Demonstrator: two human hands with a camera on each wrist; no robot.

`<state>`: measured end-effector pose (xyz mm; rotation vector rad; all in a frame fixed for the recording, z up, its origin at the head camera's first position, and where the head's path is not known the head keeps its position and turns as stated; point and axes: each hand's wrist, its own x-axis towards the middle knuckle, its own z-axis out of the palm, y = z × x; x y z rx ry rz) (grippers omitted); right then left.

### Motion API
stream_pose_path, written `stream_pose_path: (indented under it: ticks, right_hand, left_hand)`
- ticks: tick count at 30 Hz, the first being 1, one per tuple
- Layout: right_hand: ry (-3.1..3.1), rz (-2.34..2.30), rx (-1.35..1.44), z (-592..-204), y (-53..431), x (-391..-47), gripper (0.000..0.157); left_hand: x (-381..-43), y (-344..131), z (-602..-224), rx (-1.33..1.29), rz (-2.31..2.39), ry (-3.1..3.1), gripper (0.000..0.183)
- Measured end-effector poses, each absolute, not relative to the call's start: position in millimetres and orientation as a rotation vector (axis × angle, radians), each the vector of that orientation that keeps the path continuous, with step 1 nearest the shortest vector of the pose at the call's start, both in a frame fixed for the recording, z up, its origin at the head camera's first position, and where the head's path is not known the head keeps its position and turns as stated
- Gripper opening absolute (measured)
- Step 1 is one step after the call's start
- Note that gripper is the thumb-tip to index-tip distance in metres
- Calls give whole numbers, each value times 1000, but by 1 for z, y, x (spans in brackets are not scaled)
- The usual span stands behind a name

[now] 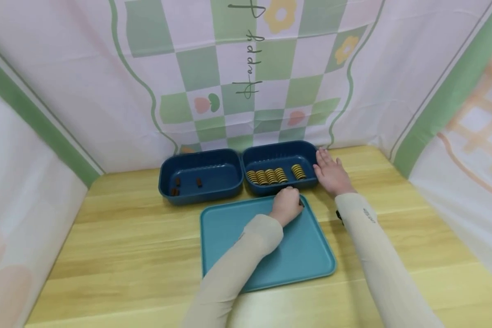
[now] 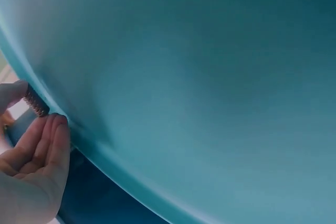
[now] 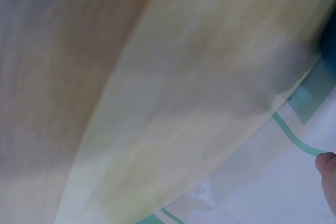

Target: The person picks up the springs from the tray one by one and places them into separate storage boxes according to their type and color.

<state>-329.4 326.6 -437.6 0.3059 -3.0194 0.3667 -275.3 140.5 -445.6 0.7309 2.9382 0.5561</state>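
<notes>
My left hand (image 1: pixel 287 206) is over the far right part of a teal tray (image 1: pixel 229 241). It pinches a small dark brown ridged piece (image 2: pixel 37 100) between thumb and fingertips, close to the tray's rim. My right hand (image 1: pixel 334 175) rests with straight fingers against the right end of a dark blue box (image 1: pixel 307 183). Inside that box stand several yellow-and-black striped pieces (image 1: pixel 298 171), most side by side at the left and one apart at the right. In the right wrist view only one fingertip (image 3: pixel 327 169) shows.
Another dark blue box (image 1: pixel 201 196) adjoins on the left, with several small brown pieces (image 1: pixel 198 182) in it. Both boxes stand on a wooden table (image 1: pixel 119 255), behind the tray. A patterned cloth (image 1: pixel 238 59) hangs right behind them and along the sides.
</notes>
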Motion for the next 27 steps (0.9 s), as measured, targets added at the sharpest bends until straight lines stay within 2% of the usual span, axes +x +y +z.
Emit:
stream_pose_path:
  ticks: [6, 8, 13, 20, 27]
  right_hand:
    - [-3020, 374, 311, -440, 326, -333, 56]
    - [-3018, 387, 316, -440, 326, -333, 56]
    - [-3007, 395, 318, -438, 327, -335, 56]
    - [-3017, 381, 343, -440, 329, -335, 56]
    - [-3032, 390, 343, -439, 330, -335, 56]
  left_hand:
    - [-267, 112, -442, 827, 827, 2813, 6]
    - [-264, 100, -439, 826, 950, 2768, 10]
    - [-262, 67, -433, 738, 1270, 2630, 20]
    - [-267, 29, -428, 595, 1666, 2351, 23]
    - [-273, -6, -413, 574, 1932, 2162, 26]
